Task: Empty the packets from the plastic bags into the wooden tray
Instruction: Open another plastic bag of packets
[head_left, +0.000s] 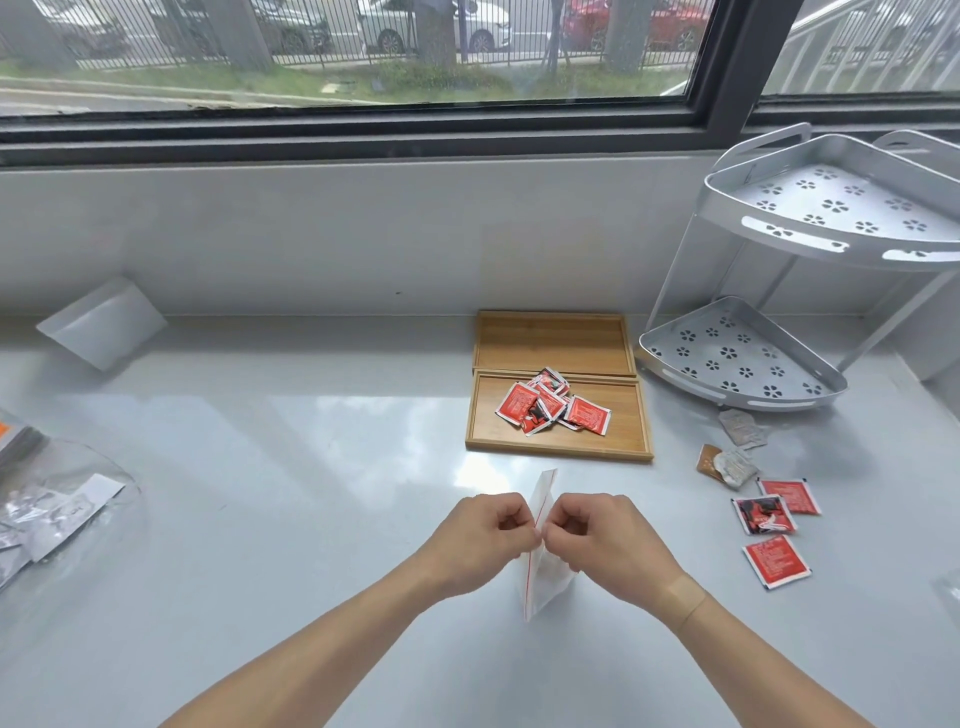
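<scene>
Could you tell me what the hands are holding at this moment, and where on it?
Both hands, left and right, pinch one small plastic bag at its red-striped top edge.

Red packets with white print lie in the tan wooden tray beyond the hands. The clear bag between the hands carries a red strip. Right of the right hand, a silver rack shows flower-shaped holes above a pale grey desk.

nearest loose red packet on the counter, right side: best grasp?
Judging by its pose, the nearest red packet lies flat on the counter, apart from its neighbours. Come from above and pinch across its near-right edge, probably sliding a fingertip under first; the flat face offers no purchase.
</scene>
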